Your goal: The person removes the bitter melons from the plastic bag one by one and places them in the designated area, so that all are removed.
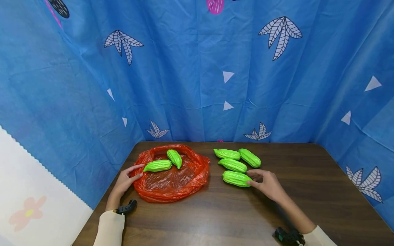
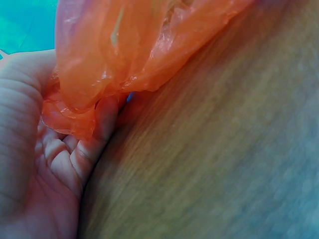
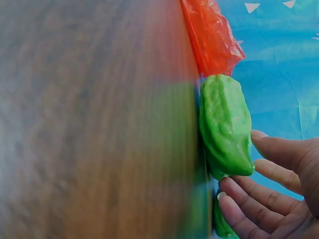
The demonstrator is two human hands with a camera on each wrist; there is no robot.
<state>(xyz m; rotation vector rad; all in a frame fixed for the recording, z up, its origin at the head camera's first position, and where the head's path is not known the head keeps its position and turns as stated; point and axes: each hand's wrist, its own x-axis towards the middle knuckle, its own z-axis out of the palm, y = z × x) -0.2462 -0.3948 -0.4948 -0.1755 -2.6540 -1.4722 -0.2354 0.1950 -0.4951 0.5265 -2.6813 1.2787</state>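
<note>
A red plastic bag (image 1: 172, 196) lies spread on the table with its mouth wide, two green bitter melons inside: one lengthwise (image 1: 157, 165), one slanted (image 1: 174, 158). My left hand (image 1: 124, 180) holds the bag's left rim; in the left wrist view thin red plastic (image 2: 84, 84) runs between thumb and fingers. My right hand (image 1: 267, 184) is at the right end of the nearest loose bitter melon (image 1: 235, 178). In the right wrist view its thumb (image 3: 279, 149) reaches the tip of that bitter melon (image 3: 225, 124), and the other fingers spread loosely beside it.
Behind the nearest one, more loose bitter melons lie close together: one (image 1: 233, 165) in the middle, one (image 1: 227, 154) at the back and one (image 1: 250, 158) to the right. The brown wooden table (image 1: 197, 222) ends against a blue curtain (image 1: 197, 85).
</note>
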